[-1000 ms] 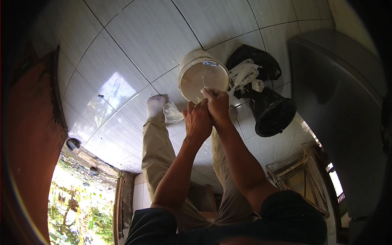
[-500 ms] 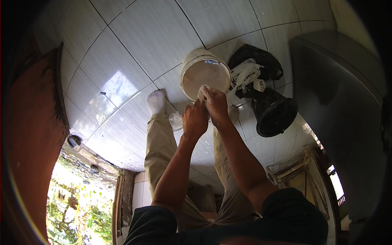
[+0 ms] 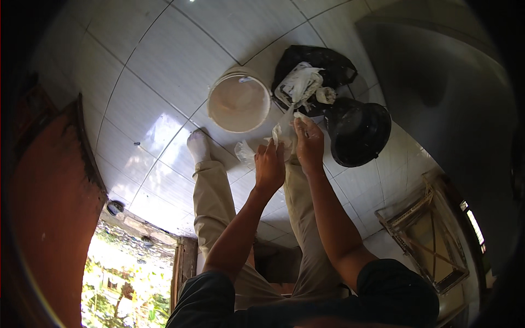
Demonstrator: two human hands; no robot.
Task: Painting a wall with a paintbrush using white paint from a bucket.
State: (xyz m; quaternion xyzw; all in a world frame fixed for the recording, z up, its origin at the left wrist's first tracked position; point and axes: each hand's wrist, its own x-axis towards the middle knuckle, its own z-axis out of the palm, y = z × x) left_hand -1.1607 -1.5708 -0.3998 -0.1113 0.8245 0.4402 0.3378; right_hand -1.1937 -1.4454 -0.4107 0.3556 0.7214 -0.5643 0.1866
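Floor: glossy white tiles (image 3: 136,82) with dark grout lines fill most of the view, with a bright patch of reflected light left of the middle.
Doorway: along the left edge stands a reddish-brown door (image 3: 52,218); beyond the wooden threshold (image 3: 183,262), sunlit greenery (image 3: 126,284) shows at the lower left.
Person: seated, with legs in khaki trousers (image 3: 216,208) stretched out over the tiles; a white sock (image 3: 198,146) covers the foot on the person's left.
Left hand: the left hand (image 3: 269,167) is raised in front of the knees, fingers curled shut on the lower part of a thin clear plastic bag (image 3: 276,136), whose crumpled end hangs out toward the left.
Right hand: the right hand (image 3: 309,145) sits just beside the left one, fingers pinched closed on the upper edge of the same bag, thumb on top.
Bag position: it is held in the air between both hands, above the trousers and just near the rim of the bucket.
Bucket: a white plastic bucket (image 3: 239,101) stands open on the tiles just beyond the hands, its inside pale and smooth.
Black items: a black bag (image 3: 333,63) lies to the right of the bucket with crumpled white plastic wrappers (image 3: 301,85) on it; a round black bowl (image 3: 358,131) sits just beside the right hand.
Right side: a grey wall (image 3: 437,82) curves up the right edge, and a wooden frame (image 3: 426,235) lies on the floor at the lower right.
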